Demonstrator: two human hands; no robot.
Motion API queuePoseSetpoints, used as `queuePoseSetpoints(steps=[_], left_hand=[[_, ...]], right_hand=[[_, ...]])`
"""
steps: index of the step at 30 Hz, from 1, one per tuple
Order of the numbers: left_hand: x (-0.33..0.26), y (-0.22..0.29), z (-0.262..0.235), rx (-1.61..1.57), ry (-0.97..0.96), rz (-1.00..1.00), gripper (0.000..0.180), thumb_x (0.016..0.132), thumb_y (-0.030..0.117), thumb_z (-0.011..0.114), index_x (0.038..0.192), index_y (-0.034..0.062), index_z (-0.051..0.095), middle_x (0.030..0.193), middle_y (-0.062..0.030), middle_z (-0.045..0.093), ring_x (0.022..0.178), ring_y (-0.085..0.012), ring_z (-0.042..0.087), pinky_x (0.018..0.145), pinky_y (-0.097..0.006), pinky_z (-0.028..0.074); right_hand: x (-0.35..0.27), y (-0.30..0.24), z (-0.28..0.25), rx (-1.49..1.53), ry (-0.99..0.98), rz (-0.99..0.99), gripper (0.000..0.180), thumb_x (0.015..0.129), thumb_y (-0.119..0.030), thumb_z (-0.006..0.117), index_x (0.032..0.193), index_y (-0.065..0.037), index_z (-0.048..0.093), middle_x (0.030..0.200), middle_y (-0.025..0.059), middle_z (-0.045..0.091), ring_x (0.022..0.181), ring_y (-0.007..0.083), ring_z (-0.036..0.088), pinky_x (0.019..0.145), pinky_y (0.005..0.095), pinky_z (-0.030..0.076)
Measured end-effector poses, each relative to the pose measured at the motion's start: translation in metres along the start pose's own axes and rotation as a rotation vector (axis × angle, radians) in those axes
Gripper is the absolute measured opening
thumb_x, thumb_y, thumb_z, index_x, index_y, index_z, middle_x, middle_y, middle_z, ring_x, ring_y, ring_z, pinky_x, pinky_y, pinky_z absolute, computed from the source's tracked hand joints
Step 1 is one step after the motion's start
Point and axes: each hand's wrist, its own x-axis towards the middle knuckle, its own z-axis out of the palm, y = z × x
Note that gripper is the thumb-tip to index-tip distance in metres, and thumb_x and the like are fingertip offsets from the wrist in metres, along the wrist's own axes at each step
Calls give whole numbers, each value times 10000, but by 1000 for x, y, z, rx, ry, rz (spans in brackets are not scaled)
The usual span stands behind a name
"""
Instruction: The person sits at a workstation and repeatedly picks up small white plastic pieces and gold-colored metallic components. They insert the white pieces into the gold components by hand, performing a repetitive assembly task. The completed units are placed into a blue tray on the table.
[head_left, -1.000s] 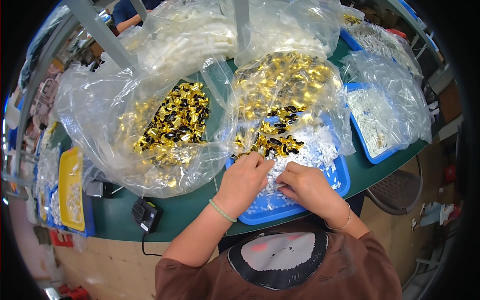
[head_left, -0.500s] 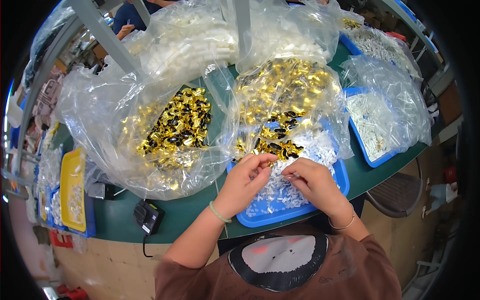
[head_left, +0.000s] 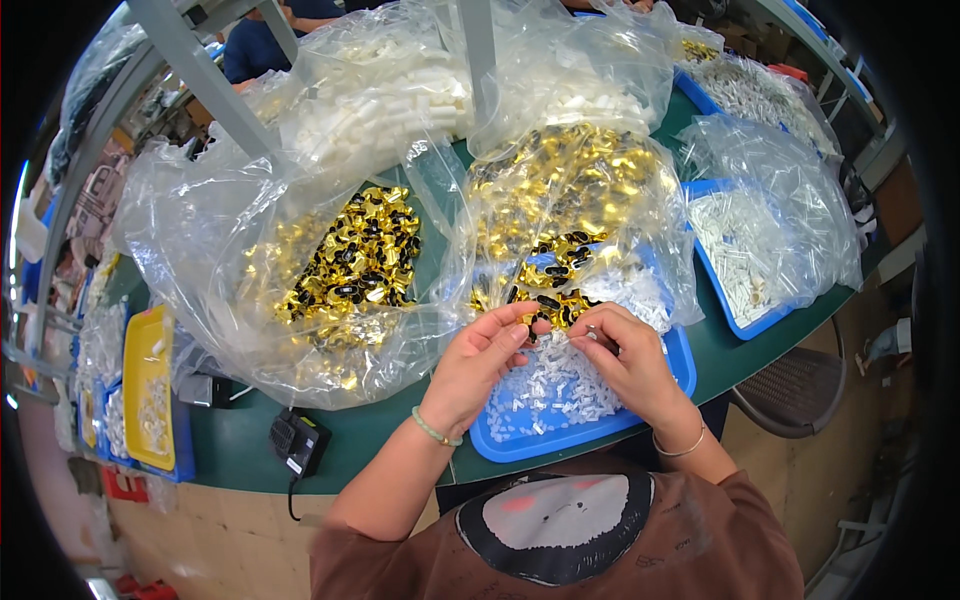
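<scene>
My left hand (head_left: pixel 478 362) is above the blue tray (head_left: pixel 520 450), thumb and forefinger closed on a small gold-and-black part (head_left: pixel 537 327). To its right, my right hand (head_left: pixel 632 362) is pinched over the same tray; whatever its fingertips hold is too small to name. Beneath both hands lie many small white plastic pieces (head_left: pixel 560 392). Just beyond my fingertips, loose gold-and-black parts (head_left: pixel 562 262) spill from a clear plastic bag (head_left: pixel 600 175) onto the tray's far side.
Left of the tray, another clear bag (head_left: pixel 200 260) lies open around more gold parts (head_left: pixel 365 245). A black adapter (head_left: pixel 298 440) sits by the table's near edge. A yellow tray (head_left: pixel 135 400) stands far left, a blue tray of clear pieces (head_left: pixel 745 328) right. Grey posts (head_left: pixel 478 60) rise behind.
My left hand has drawn slightly left and down, and a gold-and-black part now shows at its fingertips. The right hand has stayed nearly in place, its fingers still pinched.
</scene>
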Motion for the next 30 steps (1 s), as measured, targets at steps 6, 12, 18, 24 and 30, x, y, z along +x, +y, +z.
queuePoseSetpoints(steps=[6, 12, 18, 24, 30], left_hand=[[-2, 0, 4, 17, -55, -75, 322, 983, 140, 566, 1290, 46, 553, 1146, -53, 658, 962, -92, 614, 838, -233, 501], [-2, 0, 7, 156, -119, -74, 323, 995, 149, 546, 1298, 37, 555, 1134, -35, 654, 955, -79, 607, 838, -225, 507], [0, -3, 0, -100, -62, -121, 377, 1007, 163, 525, 1362, 36, 514, 1069, 7, 636, 927, -46, 582, 821, -201, 501], [1, -4, 2, -69, -71, -124, 366, 1015, 169, 510, 1352, 29, 525, 1065, 22, 618, 897, -35, 557, 803, -192, 492], [1, -6, 1, -49, -59, -112, 360, 1015, 182, 512, 1340, 29, 537, 1075, 12, 626, 899, -37, 558, 797, -196, 481]], right_hand=[[2, -8, 7, 88, 29, -65, 69, 870, 5, 645, 937, 1, 629, 927, 104, 615, 712, 182, 614, 620, 276, 484], [2, -3, 12, 4, 191, -133, 75, 858, 26, 653, 921, 2, 621, 891, 95, 597, 693, 178, 610, 587, 270, 492], [2, -10, 11, 26, 74, -69, 98, 840, -5, 683, 901, -10, 606, 887, 90, 600, 679, 179, 602, 600, 287, 490], [6, -7, 21, -87, 105, -176, 133, 811, 1, 681, 895, -27, 582, 943, 109, 596, 712, 262, 632, 617, 332, 504], [3, -12, 22, -132, 77, -206, 177, 766, 10, 695, 882, -45, 574, 1028, 104, 591, 777, 291, 654, 620, 364, 523]])
